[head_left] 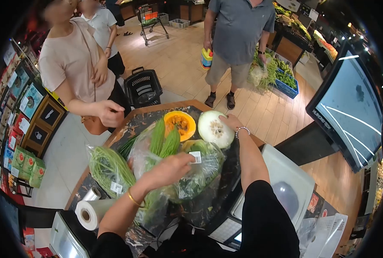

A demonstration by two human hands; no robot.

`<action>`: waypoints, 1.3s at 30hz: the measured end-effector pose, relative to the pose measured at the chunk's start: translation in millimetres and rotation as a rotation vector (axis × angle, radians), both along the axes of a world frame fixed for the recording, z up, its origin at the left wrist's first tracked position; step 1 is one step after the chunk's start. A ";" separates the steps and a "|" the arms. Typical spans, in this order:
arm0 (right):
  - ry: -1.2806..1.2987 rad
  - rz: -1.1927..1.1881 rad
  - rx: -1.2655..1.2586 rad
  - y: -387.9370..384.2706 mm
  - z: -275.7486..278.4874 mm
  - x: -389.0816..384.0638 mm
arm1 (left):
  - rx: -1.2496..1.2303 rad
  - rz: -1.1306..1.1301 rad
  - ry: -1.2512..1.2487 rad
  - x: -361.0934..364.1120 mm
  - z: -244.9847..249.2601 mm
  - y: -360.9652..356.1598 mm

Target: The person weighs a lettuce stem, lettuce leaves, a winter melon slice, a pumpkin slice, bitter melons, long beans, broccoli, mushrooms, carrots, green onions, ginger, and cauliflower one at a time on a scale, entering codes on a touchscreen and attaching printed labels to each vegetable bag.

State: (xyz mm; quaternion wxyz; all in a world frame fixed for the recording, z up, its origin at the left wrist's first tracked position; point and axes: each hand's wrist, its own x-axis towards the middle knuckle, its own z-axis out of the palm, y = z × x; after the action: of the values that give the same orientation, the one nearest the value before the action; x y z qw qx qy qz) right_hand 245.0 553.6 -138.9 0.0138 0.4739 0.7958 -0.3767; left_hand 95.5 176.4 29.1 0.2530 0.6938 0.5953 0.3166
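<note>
My left hand (171, 171) is closed in a pinch, with a white price label (195, 157) at its fingertips. Right under the label lies a clear plastic bag of green vegetables (202, 174). My right hand (231, 123), wearing a beaded bracelet, grips the edge of a cut winter melon (214, 131) whose pale, seedy face is turned up. Beside the melon sits a cut orange pumpkin (180, 124). Green bitter-gourd-like vegetables (171, 143) stick out of another bag. A bagged bunch of long green beans (109, 165) with a label lies on the left.
Rolls of plastic bags (90, 213) stand at the counter's left. A weighing scale (282, 189) and a large screen (350, 107) are on the right. Across the counter, one person's hand (109, 114) reaches near the edge; another person (243, 38) holds greens. A black basket (143, 87) stands beyond.
</note>
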 end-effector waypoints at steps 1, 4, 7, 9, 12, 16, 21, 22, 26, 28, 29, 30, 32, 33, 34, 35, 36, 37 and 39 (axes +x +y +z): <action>0.044 0.027 -0.033 -1.9 2.4 -0.4 | 0.017 -0.016 -0.013 -15.7 13.8 7.5; 0.211 -0.013 -0.064 -27.2 36.3 4.9 | 0.037 0.454 -0.006 -72.3 22.3 61.5; 0.362 -0.110 0.025 -24.9 29.7 -7.9 | -0.127 0.598 0.344 -119.3 -45.4 129.0; 0.352 -0.028 0.079 -39.8 61.2 -6.6 | -0.229 0.704 0.412 -123.4 -77.7 149.4; 0.414 0.064 0.284 -61.3 118.9 3.6 | -0.335 0.665 0.425 -145.6 -119.3 176.8; 0.559 -0.108 0.309 -101.3 203.2 85.7 | -0.474 0.208 0.061 -177.9 -118.7 196.5; 0.619 -0.378 0.005 -165.7 233.1 246.9 | -0.445 -0.020 0.188 -177.6 -115.9 208.2; 0.623 -0.435 -0.037 -181.8 228.0 278.6 | -0.484 -0.032 0.222 -170.4 -104.5 210.2; 0.273 -0.475 0.097 -229.9 200.2 374.5 | -0.882 0.021 0.329 -192.9 -157.7 252.4; 0.145 -0.371 0.508 -244.8 175.9 394.1 | -0.789 0.087 0.323 -149.9 -114.5 236.5; 0.015 -0.258 0.668 -255.4 188.5 397.4 | -0.773 0.057 0.336 -142.0 -113.7 240.0; 0.015 -0.261 0.771 -264.2 197.7 400.9 | -0.759 0.026 0.346 -137.6 -115.7 244.8; 0.017 -0.244 0.979 -273.8 215.7 408.7 | -0.681 -0.003 0.382 -130.8 -113.8 255.4; 0.147 -0.298 0.948 -279.2 227.9 413.7 | -0.620 -0.007 0.412 -129.9 -112.1 260.1; 0.173 -0.346 0.963 -283.2 239.4 420.5 | -0.559 -0.010 0.441 -120.2 -98.8 258.1; 0.202 -0.391 0.980 -285.7 250.8 429.2 | -0.485 -0.060 0.485 -109.7 -83.4 259.0; 0.231 -0.434 0.998 -286.5 261.9 437.4 | -0.412 -0.055 0.523 -91.6 -63.4 257.5; 0.349 -0.434 1.047 -285.5 272.0 444.2 | -0.340 -0.050 0.560 -75.5 -46.5 255.1; 0.369 -0.523 1.067 -280.7 287.5 455.1 | -0.173 0.004 0.622 -53.2 -23.1 249.9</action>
State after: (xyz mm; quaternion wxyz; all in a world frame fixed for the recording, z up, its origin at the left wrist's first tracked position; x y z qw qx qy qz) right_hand 700.1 272.9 148.7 -0.4555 0.5217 0.7213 0.0063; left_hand 42.3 426.4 6.0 0.1164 0.7320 0.6702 0.0382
